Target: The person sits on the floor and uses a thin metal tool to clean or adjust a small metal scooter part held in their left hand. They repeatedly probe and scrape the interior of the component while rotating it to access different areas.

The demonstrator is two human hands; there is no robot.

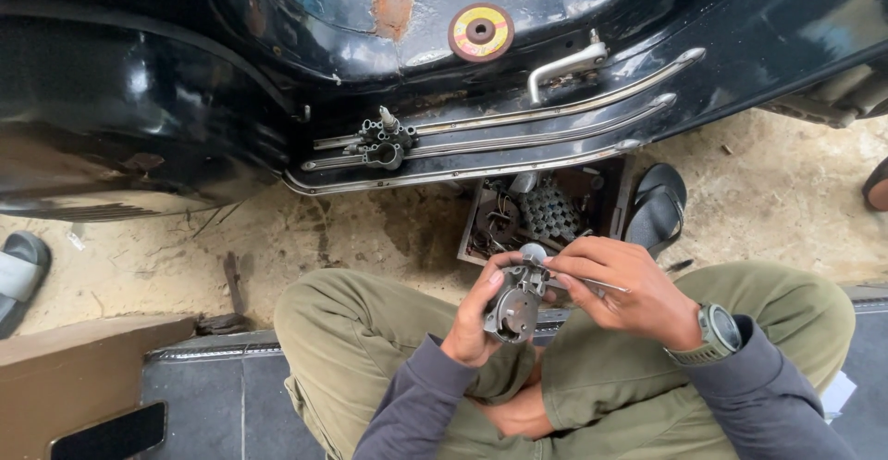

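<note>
My left hand [476,317] grips a small grey metal carburettor part [514,305] in front of my knees. My right hand [618,286], with a grey watch on its wrist, pinches a thin metal tool [592,283] whose tip touches the top of that part. Both hands hover over my lap, above olive trousers. A second metal carburettor piece [382,143] rests on the black scooter's floorboard rails [518,136].
The black scooter body [185,72] fills the upper view. A round yellow and red disc [481,31] lies on it. An open box of metal parts [541,215] sits on the sandy ground, a black sandal [657,203] beside it. A brown wooden box [83,381] stands at lower left.
</note>
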